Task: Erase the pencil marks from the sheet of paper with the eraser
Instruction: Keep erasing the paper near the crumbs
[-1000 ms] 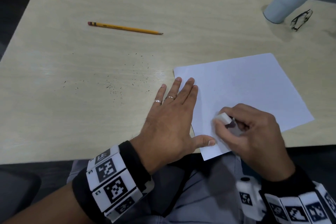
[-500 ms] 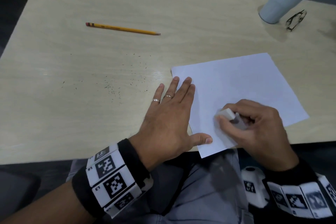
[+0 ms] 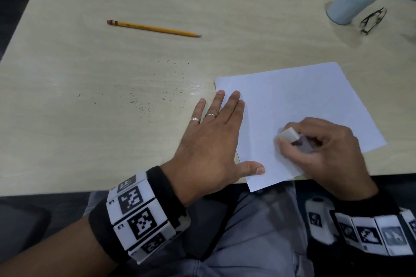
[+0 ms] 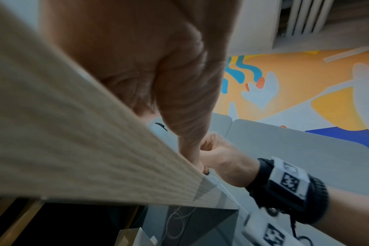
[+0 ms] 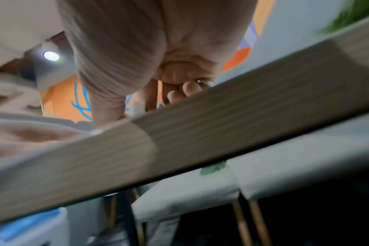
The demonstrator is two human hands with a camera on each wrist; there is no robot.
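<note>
Paper overhangs table edge; left hand flat, right hand pinching eraser.

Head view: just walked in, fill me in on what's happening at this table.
A person is erasing on a sheet of paper that lies at the near edge of the table, one corner hanging over. The right hand pinches a white eraser against the paper. The left hand lies flat, fingers straight, across the sheet's left edge. Any pencil marks are too faint to make out. A yellow pencil lies apart, with dark crumbs scattered on the tabletop.
</note>
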